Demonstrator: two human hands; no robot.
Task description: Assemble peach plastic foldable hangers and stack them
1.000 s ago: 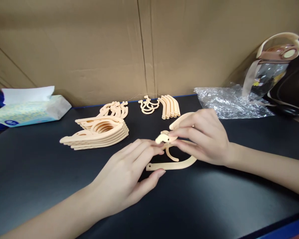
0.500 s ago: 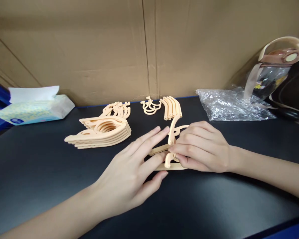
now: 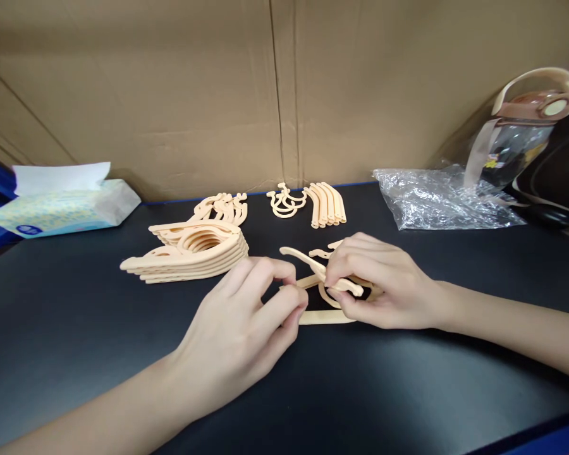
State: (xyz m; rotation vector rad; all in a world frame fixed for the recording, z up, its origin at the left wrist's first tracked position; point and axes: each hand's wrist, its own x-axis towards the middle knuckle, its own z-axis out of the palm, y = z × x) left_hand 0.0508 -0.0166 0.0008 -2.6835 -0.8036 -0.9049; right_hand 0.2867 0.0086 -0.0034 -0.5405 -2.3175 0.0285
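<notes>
In front of me, my right hand pinches a cream plastic hanger piece, a slim curved part tilted above the table. Opposite it, my left hand is closed, thumb and fingertips pressed together; what they hold, if anything, is hidden. Under and between both hands lie more cream hanger parts: a straight bar nearest me, and a curved piece partly covered by my right fingers. To the left, a stack of folded cream hangers stands close to my left knuckles.
Behind are several loose hooks, ring-shaped hooks and a row of curved hanger arms. A tissue pack sits left. A clear plastic bag and a drinking bottle stand right. Cardboard walls the back.
My left fingers have curled from stretched out to pressed together. The piece in my right hand has turned from nearly upright to slanting toward the left.
</notes>
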